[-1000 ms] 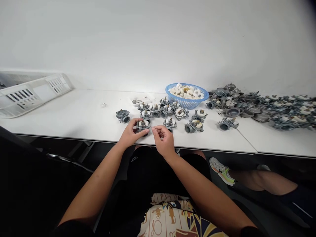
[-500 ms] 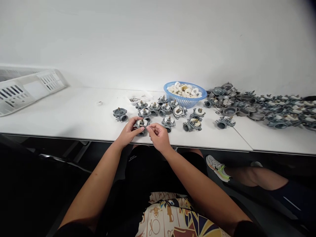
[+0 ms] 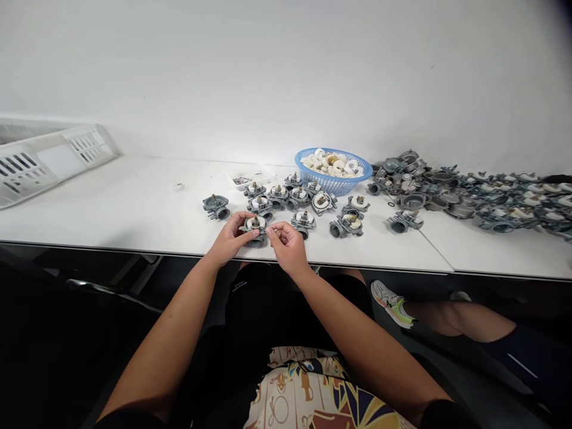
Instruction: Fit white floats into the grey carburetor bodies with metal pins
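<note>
Near the table's front edge stands a grey metal carburetor body (image 3: 256, 241) with a white float (image 3: 251, 223) on top. My left hand (image 3: 230, 238) is closed around its left side, thumb across the front and fingers behind. My right hand (image 3: 288, 243) is pinched at its right side, thumb against forefinger; whatever is between the fingertips is too small to make out. Just right of my hands sits another carburetor (image 3: 303, 223) with a white float. Behind them are several more carburetors (image 3: 278, 194), and one without a white float (image 3: 216, 206) stands to the left.
A blue basket (image 3: 334, 185) full of white floats stands at the back. Beside it lies a small white tray (image 3: 263, 177) of small parts. Piled carburetor parts (image 3: 411, 185) cover the right side. A white crate (image 3: 53, 164) is far left. Another person's leg (image 3: 447, 317) shows below the table.
The view has shifted very slightly. Both hands stay at the same carburetor, with almost no movement of the fingers.
</note>
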{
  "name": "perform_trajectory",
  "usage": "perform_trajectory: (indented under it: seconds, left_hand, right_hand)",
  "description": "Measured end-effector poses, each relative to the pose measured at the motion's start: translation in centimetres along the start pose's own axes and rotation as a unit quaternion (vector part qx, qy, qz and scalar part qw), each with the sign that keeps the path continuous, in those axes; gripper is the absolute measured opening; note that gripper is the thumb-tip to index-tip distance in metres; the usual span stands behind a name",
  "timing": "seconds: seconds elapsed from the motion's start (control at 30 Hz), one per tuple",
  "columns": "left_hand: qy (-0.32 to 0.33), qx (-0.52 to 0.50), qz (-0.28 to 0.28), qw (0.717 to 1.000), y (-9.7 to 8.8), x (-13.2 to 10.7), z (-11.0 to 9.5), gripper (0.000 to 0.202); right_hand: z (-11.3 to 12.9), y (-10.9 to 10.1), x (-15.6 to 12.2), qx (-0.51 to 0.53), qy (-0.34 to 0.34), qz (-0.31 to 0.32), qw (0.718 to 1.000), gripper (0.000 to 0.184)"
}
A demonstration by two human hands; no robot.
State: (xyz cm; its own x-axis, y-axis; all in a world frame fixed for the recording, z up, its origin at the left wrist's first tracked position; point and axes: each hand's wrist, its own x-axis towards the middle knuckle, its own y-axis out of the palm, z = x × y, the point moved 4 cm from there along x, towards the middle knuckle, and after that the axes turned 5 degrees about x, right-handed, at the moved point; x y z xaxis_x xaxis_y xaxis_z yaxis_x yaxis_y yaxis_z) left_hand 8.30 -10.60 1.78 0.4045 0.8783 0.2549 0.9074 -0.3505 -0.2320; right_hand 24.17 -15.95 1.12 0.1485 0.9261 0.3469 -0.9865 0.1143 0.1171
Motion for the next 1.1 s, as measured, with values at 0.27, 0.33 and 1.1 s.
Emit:
perform_trajectory:
  seconds: [0.27,0.33,1.1]
  left_hand:
    - [-0.012,-0.061,0.001,0.998,0.02,0.10,0.56,0.044]
    - [-0.008,-0.070,0.002,0.997,-0.05,0.13,0.57,0.044]
    - [0.002,-0.059,-0.011,0.998,0.03,0.19,0.45,0.045]
  right_hand:
    - [0.07,-0.08,-0.20,0.009,-0.011,-0.032,0.999,0.029]
    - [0.10,-0.08,-0.24,0.004,-0.010,-0.029,1.000,0.030]
    - [-0.11,-0.11,0.05,0.015,-0.034,0.006,0.999,0.020]
